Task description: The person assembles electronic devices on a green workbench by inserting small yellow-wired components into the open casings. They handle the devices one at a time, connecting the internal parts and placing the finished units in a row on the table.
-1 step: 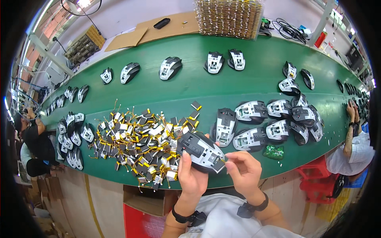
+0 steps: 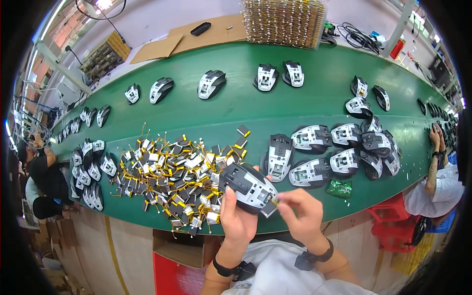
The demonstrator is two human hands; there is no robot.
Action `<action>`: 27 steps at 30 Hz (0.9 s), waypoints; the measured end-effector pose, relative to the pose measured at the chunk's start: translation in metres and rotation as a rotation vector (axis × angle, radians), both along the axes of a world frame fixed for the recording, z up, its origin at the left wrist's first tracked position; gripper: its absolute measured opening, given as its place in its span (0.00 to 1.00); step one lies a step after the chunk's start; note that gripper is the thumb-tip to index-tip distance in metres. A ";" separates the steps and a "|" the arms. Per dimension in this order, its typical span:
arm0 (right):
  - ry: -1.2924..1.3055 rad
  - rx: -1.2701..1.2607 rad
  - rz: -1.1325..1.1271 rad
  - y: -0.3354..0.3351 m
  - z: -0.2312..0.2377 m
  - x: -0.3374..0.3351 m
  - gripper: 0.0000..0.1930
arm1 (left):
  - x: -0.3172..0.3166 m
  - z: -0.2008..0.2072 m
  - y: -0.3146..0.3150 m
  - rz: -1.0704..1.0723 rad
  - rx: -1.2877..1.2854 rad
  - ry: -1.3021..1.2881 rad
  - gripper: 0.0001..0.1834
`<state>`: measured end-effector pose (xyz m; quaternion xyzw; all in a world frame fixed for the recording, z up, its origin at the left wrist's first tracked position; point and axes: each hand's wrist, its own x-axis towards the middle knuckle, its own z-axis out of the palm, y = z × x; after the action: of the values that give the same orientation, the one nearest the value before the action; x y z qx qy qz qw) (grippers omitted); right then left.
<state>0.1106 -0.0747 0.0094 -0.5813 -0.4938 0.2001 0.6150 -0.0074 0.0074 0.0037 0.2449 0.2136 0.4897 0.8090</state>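
My left hand [image 2: 237, 216] is wrapped round a half-assembled computer mouse [image 2: 248, 189], black and white with its inner parts showing. It is held tilted over the table's near edge. A small flat grey battery [image 2: 269, 210] sticks out at the mouse's right end. Right there my right hand [image 2: 301, 211] has thumb and forefinger pinched together, slightly blurred; what lies between them is too small to make out. Just left of the mouse spreads a heap of battery packs [image 2: 182, 172] with yellow tape and thin wires.
Several open mice [image 2: 344, 160] crowd the green table [image 2: 196, 118] at the right, beside a small green bag [image 2: 339, 189]. More mice [image 2: 211, 84] stand along the back, and others [image 2: 88, 169] at the left. A full tray of batteries [image 2: 282, 22] stands behind. Co-workers sit at both sides.
My right hand's fingertips have shifted slightly at the mouse's end, and more of the grey battery shows there. The left hand has stayed put.
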 end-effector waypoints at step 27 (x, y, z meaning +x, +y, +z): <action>-0.405 0.228 -0.150 0.016 -0.003 0.020 0.15 | 0.008 0.007 -0.003 0.010 -0.073 0.005 0.30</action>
<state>0.1310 -0.0589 0.0069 -0.5715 -0.5820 -0.0239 0.5781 0.0005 0.0048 0.0102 0.2154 0.2347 0.4852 0.8143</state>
